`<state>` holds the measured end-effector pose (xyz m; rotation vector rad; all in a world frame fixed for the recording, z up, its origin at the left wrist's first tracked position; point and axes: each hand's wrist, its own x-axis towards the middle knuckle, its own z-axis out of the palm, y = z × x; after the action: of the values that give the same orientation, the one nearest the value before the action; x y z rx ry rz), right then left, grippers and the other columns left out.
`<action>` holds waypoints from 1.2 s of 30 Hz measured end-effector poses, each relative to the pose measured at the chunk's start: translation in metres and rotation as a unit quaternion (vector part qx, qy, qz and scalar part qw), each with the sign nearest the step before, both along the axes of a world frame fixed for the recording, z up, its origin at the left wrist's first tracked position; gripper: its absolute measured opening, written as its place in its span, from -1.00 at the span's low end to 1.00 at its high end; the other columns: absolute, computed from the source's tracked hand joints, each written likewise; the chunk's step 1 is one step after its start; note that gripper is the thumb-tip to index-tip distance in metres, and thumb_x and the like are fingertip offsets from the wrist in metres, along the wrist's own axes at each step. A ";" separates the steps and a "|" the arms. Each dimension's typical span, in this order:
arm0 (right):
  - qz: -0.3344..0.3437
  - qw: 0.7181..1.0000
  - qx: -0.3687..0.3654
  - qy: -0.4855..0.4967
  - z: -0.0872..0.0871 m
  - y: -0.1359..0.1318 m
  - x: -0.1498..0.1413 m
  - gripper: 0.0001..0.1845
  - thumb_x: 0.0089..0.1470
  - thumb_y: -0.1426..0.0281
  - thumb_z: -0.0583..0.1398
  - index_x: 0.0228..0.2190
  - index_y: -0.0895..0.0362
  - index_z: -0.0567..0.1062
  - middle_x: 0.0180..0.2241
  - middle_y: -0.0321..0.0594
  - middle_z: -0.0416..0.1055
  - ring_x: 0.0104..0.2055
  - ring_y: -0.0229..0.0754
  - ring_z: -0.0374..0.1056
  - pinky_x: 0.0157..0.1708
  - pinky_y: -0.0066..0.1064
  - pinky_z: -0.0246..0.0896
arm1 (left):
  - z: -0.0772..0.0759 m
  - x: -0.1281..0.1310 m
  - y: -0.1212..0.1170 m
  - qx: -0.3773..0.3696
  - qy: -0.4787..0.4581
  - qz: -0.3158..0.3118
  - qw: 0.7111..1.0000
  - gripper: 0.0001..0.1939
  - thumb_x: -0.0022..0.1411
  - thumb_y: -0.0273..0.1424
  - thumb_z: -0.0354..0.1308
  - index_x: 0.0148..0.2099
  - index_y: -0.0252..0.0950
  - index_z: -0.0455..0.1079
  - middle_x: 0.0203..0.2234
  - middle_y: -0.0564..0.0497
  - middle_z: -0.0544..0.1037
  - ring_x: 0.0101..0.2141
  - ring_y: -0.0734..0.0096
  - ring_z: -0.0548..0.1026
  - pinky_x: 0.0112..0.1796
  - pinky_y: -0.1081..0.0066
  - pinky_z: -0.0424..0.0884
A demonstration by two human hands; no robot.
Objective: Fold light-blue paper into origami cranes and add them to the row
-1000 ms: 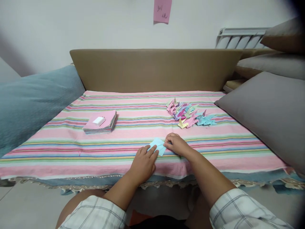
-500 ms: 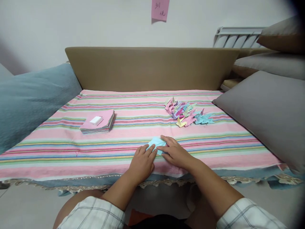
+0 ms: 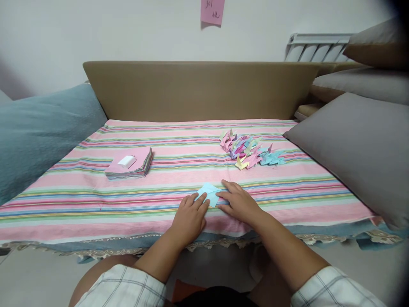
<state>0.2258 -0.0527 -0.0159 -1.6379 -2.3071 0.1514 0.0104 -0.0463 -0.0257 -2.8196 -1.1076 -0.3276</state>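
A light-blue sheet of folded paper (image 3: 209,192) lies flat on the striped cloth (image 3: 179,175) in front of me. My left hand (image 3: 191,215) rests on its left part, fingers stretched out over the near-left edge. At the right corner is my right hand (image 3: 239,202), its fingers spread and the index fingertip at the paper's edge. Neither hand grasps anything. Farther back to the right sits a heap of folded paper cranes (image 3: 252,151) in pink, yellow, purple and blue.
A stack of coloured paper squares (image 3: 140,168) stands at the left with a small white block (image 3: 127,161) on top. Grey cushions (image 3: 358,145) line the right side, a blue cushion (image 3: 47,132) the left. A brown backrest (image 3: 198,91) closes the far side.
My right hand has slid slightly to the right, its fingers moving off the paper toward its right corner, so more of the paper shows. My left hand stays on the paper.
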 end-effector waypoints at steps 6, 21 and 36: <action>-0.030 1.000 -0.004 -0.005 0.000 0.000 0.003 -0.55 -0.05 0.17 0.26 -0.10 0.04 0.47 0.16 -0.03 0.13 0.15 0.05 0.07 0.06 -0.10 0.06 | 0.000 0.000 0.000 0.002 -0.004 0.000 1.000 -0.47 0.08 -0.46 0.09 0.14 -0.24 0.24 0.16 -0.04 0.26 0.10 0.07 0.18 0.06 0.08 0.16; 0.089 0.995 0.038 0.012 0.009 -0.009 -0.017 -0.70 0.09 0.36 0.13 -0.10 0.06 0.40 -0.09 -0.14 0.34 -0.01 -0.07 0.18 0.00 -0.21 0.03 | -0.001 -0.001 0.001 0.003 -0.017 -0.003 1.000 -0.43 0.07 -0.48 0.10 0.17 -0.20 0.21 0.15 -0.04 0.27 0.09 0.09 0.21 0.06 0.09 0.18; 0.047 0.998 0.009 -0.035 0.001 -0.006 -0.018 -0.68 0.06 0.30 0.17 -0.11 0.04 0.45 -0.16 -0.14 0.38 -0.09 -0.08 0.23 -0.07 -0.25 0.09 | -0.002 -0.010 0.009 -0.011 -0.029 -0.029 0.999 -0.53 0.15 -0.46 0.03 0.13 -0.13 0.26 0.15 0.00 0.27 0.08 0.15 0.24 0.03 0.12 0.23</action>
<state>0.2074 -0.0587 -0.0151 -1.5486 -2.4319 0.0951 0.0001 -0.0375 -0.0273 -2.8839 -1.0486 -0.4057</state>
